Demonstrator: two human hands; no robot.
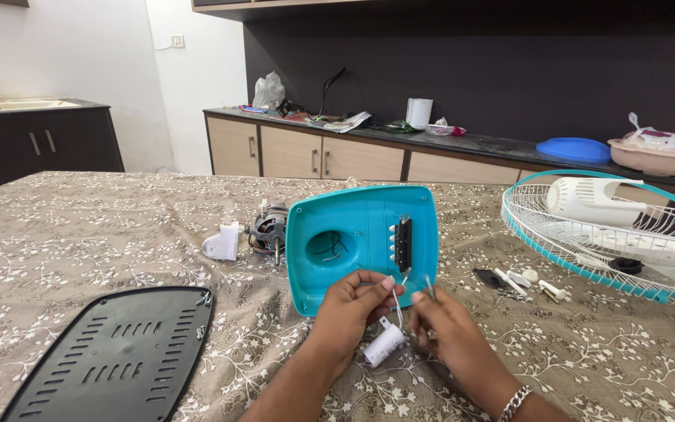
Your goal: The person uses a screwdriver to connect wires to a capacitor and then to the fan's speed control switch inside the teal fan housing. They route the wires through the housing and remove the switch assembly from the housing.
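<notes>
The left hand (353, 301) pinches a thin white wire, and the right hand (443, 316) pinches another. Both wires run to a small white capsule-shaped part (384, 346) hanging between the hands, low in the middle of the frame. Just above stands a smooth teal plastic cover (361, 242) with a black switch strip (405, 244). A hard tug could snap the thin wires. At lower left lies a flat black slotted plate (119, 355) on the flowery tablecloth (80, 234).

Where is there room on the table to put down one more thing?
Bare tablecloth lies left of the motor and above the black vented cover. It is crowded around the teal housing, both hands and the small parts beside the fan guard.
</notes>
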